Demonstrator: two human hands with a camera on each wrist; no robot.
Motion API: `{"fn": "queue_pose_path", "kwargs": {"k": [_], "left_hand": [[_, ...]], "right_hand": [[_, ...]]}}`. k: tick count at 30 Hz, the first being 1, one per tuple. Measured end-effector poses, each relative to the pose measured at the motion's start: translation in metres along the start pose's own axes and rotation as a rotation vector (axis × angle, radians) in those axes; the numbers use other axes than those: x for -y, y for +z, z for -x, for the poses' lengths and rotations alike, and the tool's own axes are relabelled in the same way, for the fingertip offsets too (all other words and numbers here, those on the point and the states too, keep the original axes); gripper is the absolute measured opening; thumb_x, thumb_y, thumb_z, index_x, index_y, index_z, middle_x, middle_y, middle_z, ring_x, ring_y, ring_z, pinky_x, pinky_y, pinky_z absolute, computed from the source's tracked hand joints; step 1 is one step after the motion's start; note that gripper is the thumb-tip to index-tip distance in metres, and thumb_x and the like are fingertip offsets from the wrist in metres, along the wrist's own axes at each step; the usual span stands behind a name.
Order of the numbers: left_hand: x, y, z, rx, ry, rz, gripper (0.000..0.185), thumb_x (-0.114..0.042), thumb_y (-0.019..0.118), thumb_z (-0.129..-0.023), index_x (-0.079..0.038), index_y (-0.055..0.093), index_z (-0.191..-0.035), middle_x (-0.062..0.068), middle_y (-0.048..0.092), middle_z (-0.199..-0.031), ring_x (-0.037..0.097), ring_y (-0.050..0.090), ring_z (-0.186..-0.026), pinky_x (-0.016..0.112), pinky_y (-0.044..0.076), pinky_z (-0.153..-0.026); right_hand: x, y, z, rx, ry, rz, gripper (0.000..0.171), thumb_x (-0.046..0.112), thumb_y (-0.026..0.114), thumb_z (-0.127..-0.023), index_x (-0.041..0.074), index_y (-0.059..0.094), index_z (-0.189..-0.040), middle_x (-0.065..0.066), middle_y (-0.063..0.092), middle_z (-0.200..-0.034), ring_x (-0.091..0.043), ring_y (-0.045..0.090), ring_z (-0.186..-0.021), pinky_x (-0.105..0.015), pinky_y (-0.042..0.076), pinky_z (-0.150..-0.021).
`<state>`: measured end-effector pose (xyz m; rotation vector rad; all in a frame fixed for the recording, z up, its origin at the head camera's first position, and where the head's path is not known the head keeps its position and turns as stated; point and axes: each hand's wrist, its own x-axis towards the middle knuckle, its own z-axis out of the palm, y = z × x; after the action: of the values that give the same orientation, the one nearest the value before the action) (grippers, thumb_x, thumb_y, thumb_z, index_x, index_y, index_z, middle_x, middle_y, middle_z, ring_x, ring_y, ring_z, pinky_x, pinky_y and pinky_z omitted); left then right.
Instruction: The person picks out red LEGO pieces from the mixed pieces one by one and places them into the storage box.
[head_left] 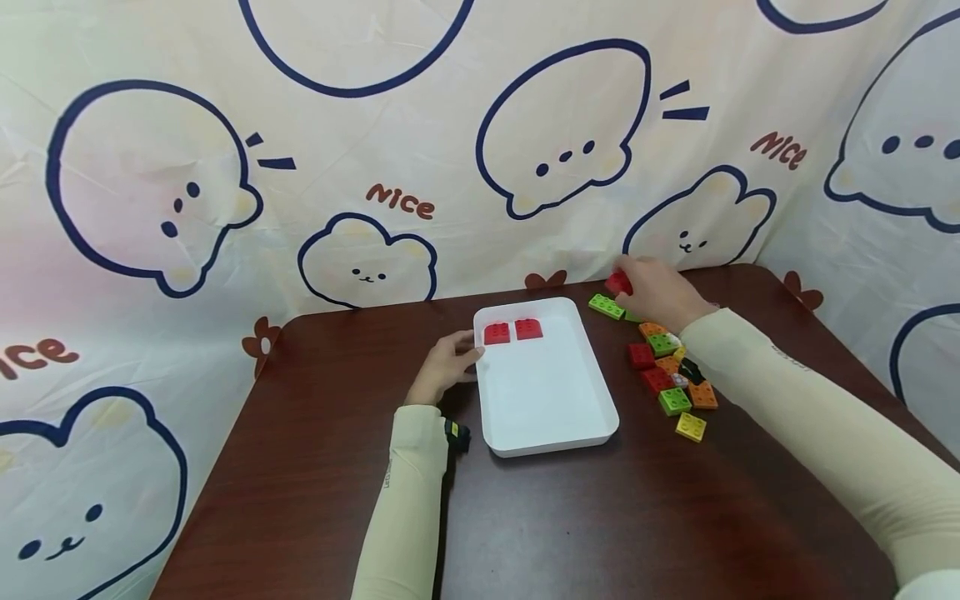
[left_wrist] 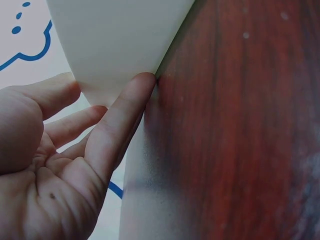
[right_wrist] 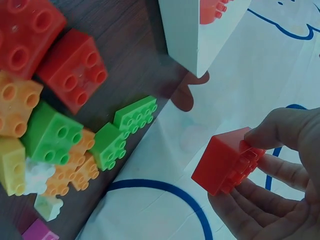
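A white tray [head_left: 543, 387] lies on the table with two red bricks [head_left: 497, 333] side by side near its far end. My left hand [head_left: 447, 365] holds the tray at its left side, thumb at the rim and the lower finger [left_wrist: 120, 120] at the bottom edge of the wall. At the table's far edge, my right hand [head_left: 662, 292] pinches a red brick [right_wrist: 225, 160] between thumb and fingers, its studs turned toward the palm. Two green bricks [head_left: 606, 306] lie just below that hand.
Right of the tray lies a loose pile of bricks, with red [head_left: 657, 381], orange [head_left: 703, 395] and green [head_left: 674, 402] ones and a yellow brick [head_left: 691, 427] nearest me. My right sleeve [head_left: 810, 417] passes beside it. A patterned curtain [head_left: 450, 150] hangs behind the table [head_left: 322, 450].
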<state>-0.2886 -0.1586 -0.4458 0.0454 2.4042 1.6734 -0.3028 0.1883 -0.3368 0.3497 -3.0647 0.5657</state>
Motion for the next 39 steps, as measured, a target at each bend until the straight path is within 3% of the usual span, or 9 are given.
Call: {"fn": "queue_pose_path", "kwargs": {"k": [14, 28, 39], "left_hand": [[0.001, 0.002, -0.001, 0.0, -0.009, 0.009, 0.054, -0.016, 0.064, -0.102, -0.006, 0.045, -0.151, 0.02, 0.056, -0.134, 0.033, 0.067, -0.107, 0.042, 0.061, -0.082], [0.0, 0.001, -0.002, -0.004, -0.004, 0.004, 0.053, -0.015, 0.064, -0.102, -0.005, 0.046, -0.151, 0.02, 0.057, -0.132, 0.033, 0.067, -0.109, 0.043, 0.061, -0.083], [0.0, 0.0, -0.001, -0.004, -0.006, 0.007, 0.053, -0.016, 0.065, -0.101, -0.006, 0.046, -0.15, 0.019, 0.057, -0.134, 0.033, 0.067, -0.108, 0.043, 0.061, -0.081]], "right_hand": [[0.03, 0.012, -0.01, 0.024, -0.059, 0.05, 0.061, 0.014, 0.077, -0.089, 0.007, 0.048, -0.143, -0.021, 0.058, -0.124, -0.035, 0.06, -0.105, -0.053, 0.058, -0.088], [0.079, 0.037, -0.022, 0.023, -0.219, 0.149, 0.06, 0.015, 0.083, -0.084, 0.003, 0.057, -0.137, -0.016, 0.063, -0.121, -0.031, 0.061, -0.104, -0.043, 0.06, -0.089], [0.105, 0.058, -0.027, 0.094, -0.265, 0.16, 0.064, 0.016, 0.084, -0.084, 0.009, 0.057, -0.141, -0.014, 0.061, -0.132, -0.029, 0.064, -0.111, -0.042, 0.057, -0.094]]}}
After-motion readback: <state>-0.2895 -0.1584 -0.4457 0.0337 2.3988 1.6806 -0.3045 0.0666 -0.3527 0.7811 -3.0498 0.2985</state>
